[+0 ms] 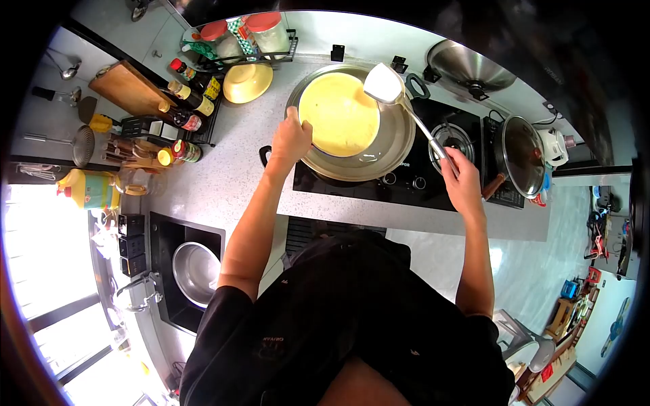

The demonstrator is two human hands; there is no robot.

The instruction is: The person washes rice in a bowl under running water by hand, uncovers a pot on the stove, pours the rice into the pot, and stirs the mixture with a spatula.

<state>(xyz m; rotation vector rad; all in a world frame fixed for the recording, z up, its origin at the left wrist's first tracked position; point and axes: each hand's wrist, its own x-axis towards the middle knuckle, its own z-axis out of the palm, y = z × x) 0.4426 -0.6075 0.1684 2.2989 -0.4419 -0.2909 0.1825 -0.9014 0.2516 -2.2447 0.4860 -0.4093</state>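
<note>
My left hand [292,139] grips the left rim of a round bowl [338,114] filled with smooth yellow liquid. The bowl is over a wide metal pan [396,139] on the black stove; whether it touches the pan's bottom cannot be seen. In my right hand [463,181] is the long metal handle of a spatula [420,122], fingers closed round it. The spatula's broad pale head [383,84] is at the bowl's upper right rim.
A pot with a glass lid [523,155] stands right of the stove. Bottles [191,99] and a yellow bowl [248,82] are at the back left. The sink [162,237] holds a metal basin [195,272]. A steel lid [467,68] leans against the wall.
</note>
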